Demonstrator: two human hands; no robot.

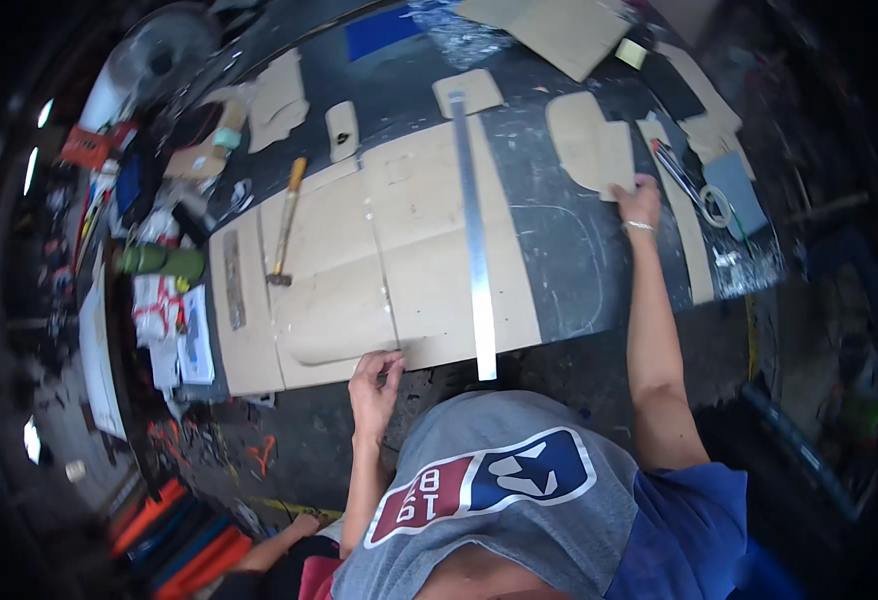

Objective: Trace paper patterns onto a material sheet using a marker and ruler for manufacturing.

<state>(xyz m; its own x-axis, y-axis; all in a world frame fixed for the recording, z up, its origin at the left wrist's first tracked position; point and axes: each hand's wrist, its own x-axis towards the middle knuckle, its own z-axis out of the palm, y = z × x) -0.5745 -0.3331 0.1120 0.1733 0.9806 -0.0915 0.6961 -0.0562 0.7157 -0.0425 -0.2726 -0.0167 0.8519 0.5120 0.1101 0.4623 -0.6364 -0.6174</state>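
Observation:
My right hand (639, 205) reaches out over the dark tabletop, with its fingers closed on the lower end of a small cardboard piece (616, 150). That piece overlaps a larger, rounded cardboard pattern (574, 135). Beside the near table edge, my left hand (377, 378) has thumb and fingers drawn together by the border of a large creased cardboard sheet (424, 262); what the fingertips hold, if anything, is too small to tell. A long steel ruler (474, 230) lies across the sheet between my hands, its near end jutting past the table edge.
A hammer (287, 225) rests on the sheet's left part. Tape roll (715, 206), pens and a cardboard strip (681, 215) lie right of my right hand. A green bottle (164, 262) stands left. Another person's arm (284, 543) shows at lower left.

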